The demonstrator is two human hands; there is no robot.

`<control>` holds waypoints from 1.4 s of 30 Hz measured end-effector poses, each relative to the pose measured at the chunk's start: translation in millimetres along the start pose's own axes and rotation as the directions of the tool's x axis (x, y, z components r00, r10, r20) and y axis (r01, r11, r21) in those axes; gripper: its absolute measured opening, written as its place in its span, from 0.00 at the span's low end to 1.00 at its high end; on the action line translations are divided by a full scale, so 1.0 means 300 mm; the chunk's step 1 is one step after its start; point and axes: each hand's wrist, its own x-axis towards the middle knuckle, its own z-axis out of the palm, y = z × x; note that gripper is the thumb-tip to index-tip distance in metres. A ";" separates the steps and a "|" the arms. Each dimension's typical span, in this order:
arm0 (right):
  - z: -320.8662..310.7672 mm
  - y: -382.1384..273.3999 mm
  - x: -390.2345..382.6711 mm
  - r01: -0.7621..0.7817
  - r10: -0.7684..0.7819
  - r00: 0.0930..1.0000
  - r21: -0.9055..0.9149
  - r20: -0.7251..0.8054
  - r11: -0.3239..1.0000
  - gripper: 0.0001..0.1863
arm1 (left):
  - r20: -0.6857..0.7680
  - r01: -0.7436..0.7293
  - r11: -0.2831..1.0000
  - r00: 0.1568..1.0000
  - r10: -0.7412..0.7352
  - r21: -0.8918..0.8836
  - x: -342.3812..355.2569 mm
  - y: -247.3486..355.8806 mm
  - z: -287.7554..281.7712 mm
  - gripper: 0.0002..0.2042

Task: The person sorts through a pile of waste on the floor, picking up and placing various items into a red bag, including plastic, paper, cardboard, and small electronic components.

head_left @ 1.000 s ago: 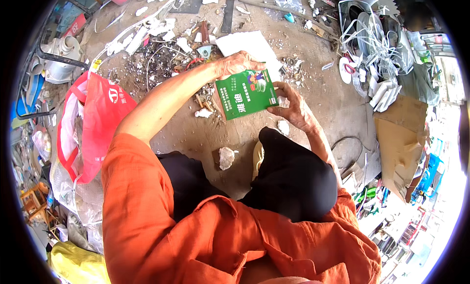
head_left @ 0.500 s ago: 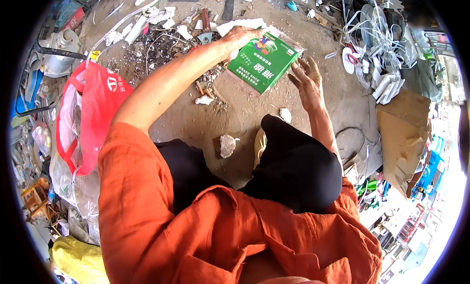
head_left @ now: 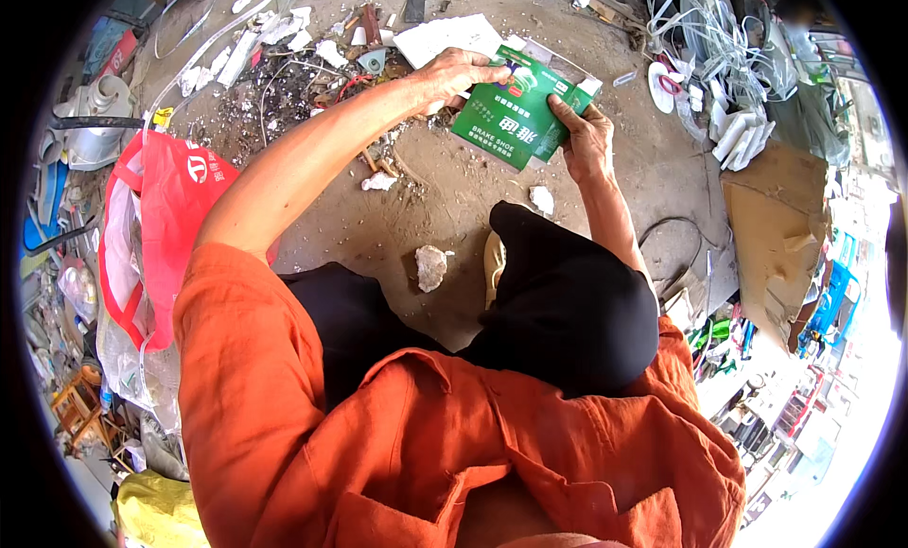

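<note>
**Both hands on a green box above littered ground**

The flat green cardboard box (head_left: 518, 113) is held in the air over the dirt ground (head_left: 454, 198), out in front of the person's knees, tilted with its far end flaps open. The left hand (head_left: 454, 72) is closed on the box's upper left edge, fingers curled over the top. The right hand (head_left: 586, 137) grips the right side, thumb laid on the printed face and fingers behind.

Below the box, a pale lump of stone (head_left: 430, 266) lies on the ground between the legs, which are in black trousers (head_left: 567, 302). A smaller white fragment (head_left: 542, 199) lies just beyond the right knee. A red and white plastic bag (head_left: 156, 226) sits well to the left. A sheet of white paper (head_left: 445, 37) lies beyond the left hand. A heap of white cables and plastic parts (head_left: 719, 56) lies at upper right, near a brown cardboard sheet (head_left: 771, 226).
</note>
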 end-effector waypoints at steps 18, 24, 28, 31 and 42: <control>-0.038 -0.016 -0.063 -0.232 0.138 0.921 0.230 0.364 0.945 0.18 | -0.140 -0.082 0.992 0.988 0.067 -0.101 0.088 -0.038 -0.074 0.12; -0.140 0.060 -0.109 -0.140 0.143 0.987 -0.049 0.068 0.989 0.14 | 0.082 0.055 0.980 0.994 -0.072 0.190 0.040 -0.047 0.056 0.12; -0.261 0.114 -0.148 -0.183 0.188 0.982 -0.171 0.011 0.968 0.16 | 0.141 -0.290 0.645 0.952 0.273 0.707 -0.010 0.001 0.240 0.10; -0.375 0.016 -0.199 -0.256 0.224 0.965 -0.291 -0.138 0.922 0.15 | 0.103 0.023 0.823 0.990 -0.099 0.568 0.047 -0.048 0.177 0.15; -1.801 0.144 -0.754 -0.091 0.245 0.310 0.227 -0.919 0.970 0.22 | 0.093 0.147 0.489 0.897 -0.433 0.860 -0.016 -0.082 -0.162 0.14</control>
